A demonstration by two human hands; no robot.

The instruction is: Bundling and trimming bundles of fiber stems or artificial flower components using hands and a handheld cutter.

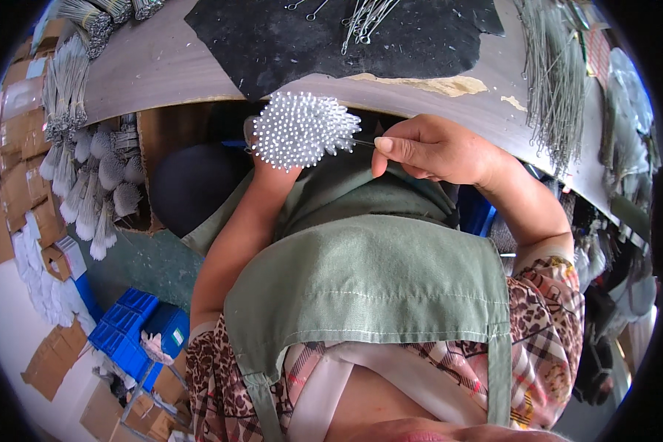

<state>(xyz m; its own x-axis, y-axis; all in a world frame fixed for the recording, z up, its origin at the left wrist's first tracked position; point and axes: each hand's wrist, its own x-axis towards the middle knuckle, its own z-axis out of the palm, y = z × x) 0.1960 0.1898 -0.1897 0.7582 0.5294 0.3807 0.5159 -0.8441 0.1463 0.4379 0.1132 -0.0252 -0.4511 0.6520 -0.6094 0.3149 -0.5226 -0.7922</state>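
Note:
A round bundle of thin brushes (302, 131), its many white tips turned up toward me, is held over my lap in front of the table edge. My left hand (273, 171) comes up from beneath and grips it; most of its fingers are hidden behind the white tips. Beside the bundle, my right hand (427, 151) pinches a thin dark wire stem (364, 142) between thumb and forefinger. That stem reaches the bundle's right side; whether it is joined to the bundle I cannot tell.
On the table (147, 74) lies a black mat (287, 44) with looped wire pieces (365, 22). Wire stems (560, 96) hang over the right edge. White brush bundles (99, 173) fill a box at left. Blue bins (129, 324) and cardboard boxes (22, 132) stand lower left.

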